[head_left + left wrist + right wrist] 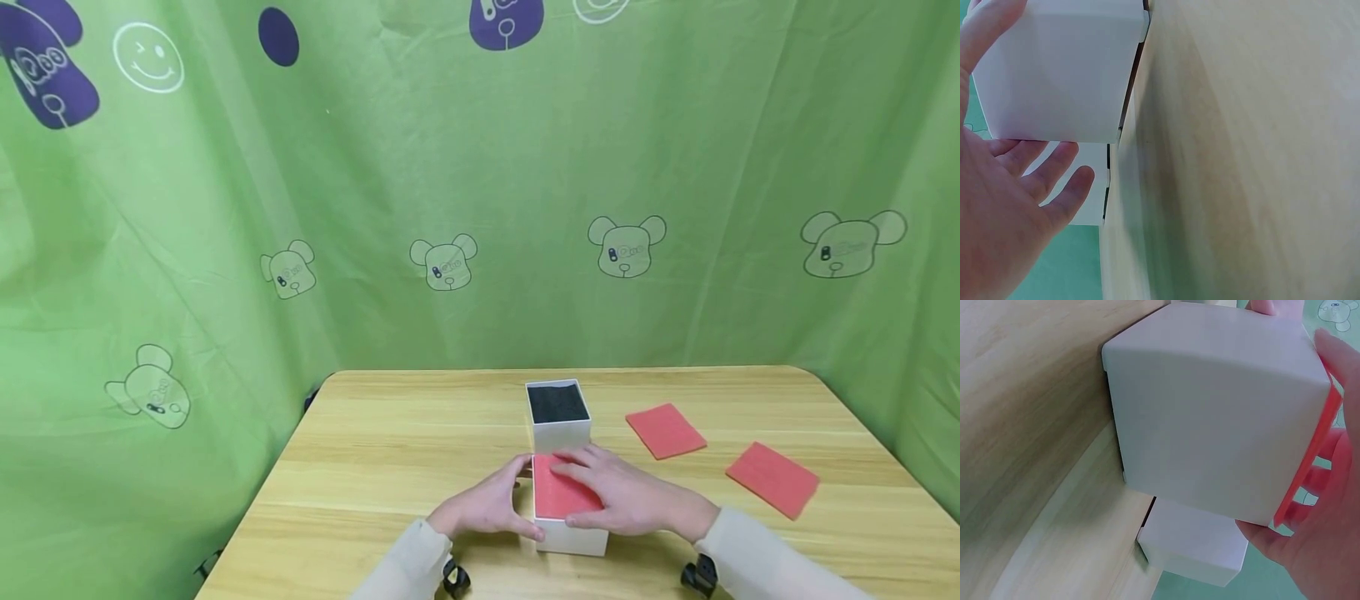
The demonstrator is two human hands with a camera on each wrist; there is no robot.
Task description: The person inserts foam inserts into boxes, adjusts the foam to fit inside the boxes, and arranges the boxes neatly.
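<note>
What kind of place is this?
Probably a curtained-off recording booth: a green fabric curtain printed with bear faces hangs around a pale wood-grain table, and the person wears small black wrist-mounted devices. Nothing beyond the curtain shows.

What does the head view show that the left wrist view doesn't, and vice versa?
Only the head view: two loose red sheets, the red piece atop the near box, and the dark filling in the far box.
Only the left wrist view: the near box's left wall, a dark strip running along its base.
Both: the left hand, near box, far box, wooden table and green curtain.
</note>
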